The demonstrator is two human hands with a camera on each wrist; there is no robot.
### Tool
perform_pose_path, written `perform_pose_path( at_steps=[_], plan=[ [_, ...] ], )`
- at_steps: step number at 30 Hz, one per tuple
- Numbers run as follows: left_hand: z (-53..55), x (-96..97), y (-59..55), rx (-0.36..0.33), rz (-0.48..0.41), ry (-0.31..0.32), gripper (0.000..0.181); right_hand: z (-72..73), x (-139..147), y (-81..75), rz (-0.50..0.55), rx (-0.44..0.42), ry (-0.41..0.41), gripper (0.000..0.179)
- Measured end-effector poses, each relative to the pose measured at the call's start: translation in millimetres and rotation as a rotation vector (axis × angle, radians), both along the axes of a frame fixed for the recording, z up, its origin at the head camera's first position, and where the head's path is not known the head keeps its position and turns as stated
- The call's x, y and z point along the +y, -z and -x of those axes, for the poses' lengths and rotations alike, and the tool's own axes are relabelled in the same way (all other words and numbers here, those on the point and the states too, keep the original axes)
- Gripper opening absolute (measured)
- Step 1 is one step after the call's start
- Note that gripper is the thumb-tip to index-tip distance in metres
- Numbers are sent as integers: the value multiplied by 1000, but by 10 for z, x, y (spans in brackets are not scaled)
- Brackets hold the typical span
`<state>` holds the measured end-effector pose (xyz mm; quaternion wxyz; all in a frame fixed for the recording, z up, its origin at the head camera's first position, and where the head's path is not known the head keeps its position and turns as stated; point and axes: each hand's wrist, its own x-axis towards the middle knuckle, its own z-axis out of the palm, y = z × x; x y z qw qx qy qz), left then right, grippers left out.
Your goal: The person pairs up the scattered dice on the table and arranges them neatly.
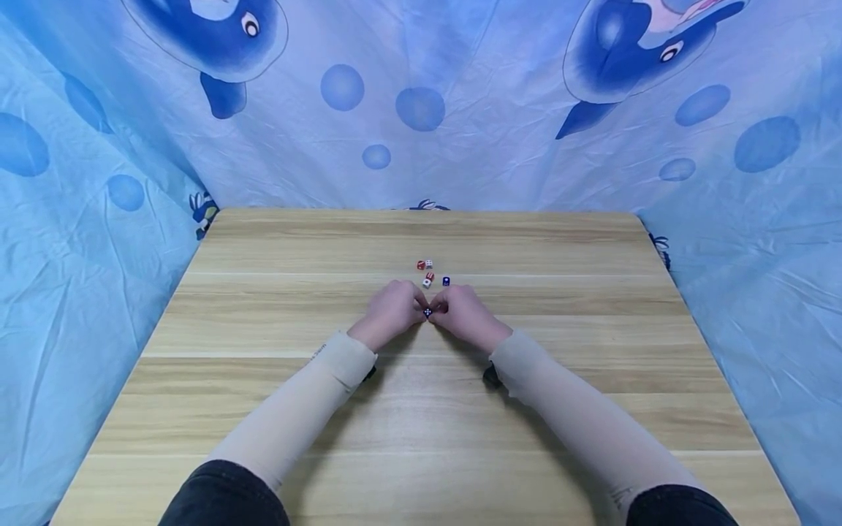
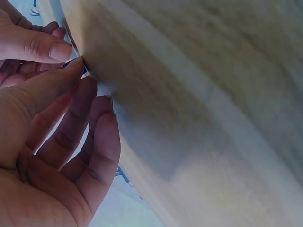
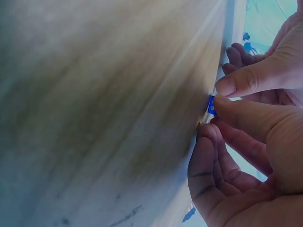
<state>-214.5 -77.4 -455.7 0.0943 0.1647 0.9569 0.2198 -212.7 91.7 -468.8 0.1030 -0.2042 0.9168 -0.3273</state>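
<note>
My left hand point(image 1: 393, 310) and right hand point(image 1: 464, 313) meet at the middle of the table, thumbs and fingertips pinching one small blue die point(image 1: 427, 313) from either side. White pips show on its top in the head view. From the right wrist, a blue face point(image 3: 211, 106) peeks out by the thumb, close to the wood. Only a blue sliver appears past the left thumb point(image 2: 61, 85) in the left wrist view. Just beyond the hands lie a second blue die point(image 1: 446, 281), a white die point(image 1: 427, 283) and a red die point(image 1: 430, 275).
Farther back, another red die point(image 1: 421, 265) sits beside another white die point(image 1: 429, 264). The wood-grain table point(image 1: 421, 431) reaches to a blue cloth backdrop point(image 1: 487, 168) printed with dolphins and bubbles, which also hangs at both sides.
</note>
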Motion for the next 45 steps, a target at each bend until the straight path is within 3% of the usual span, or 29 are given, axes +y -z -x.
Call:
perform_pose_path(
  at_steps=[7, 12, 17, 24, 37, 45],
  plan=[
    [-18, 30, -6, 12, 37, -1, 4, -13, -6, -15, -21, 1, 11, 4],
    [-27, 35, -11, 1, 48, -6, 13, -16, -20, -23, -45, -5, 6, 4],
    [-28, 26, -12, -7, 52, -4, 9, -11, -29, -30, -59, -12, 0, 5],
    [-40, 15, -9, 23, 37, 4, 16, -1, -26, -25, -70, 10, -5, 8],
    [-46, 20, -9, -7, 47, -9, 8, -7, -23, -39, -70, -2, -16, 4],
    [-56, 22, -10, 22, 41, 19, 5, -19, -25, -56, -73, 7, -41, 4]
  ],
)
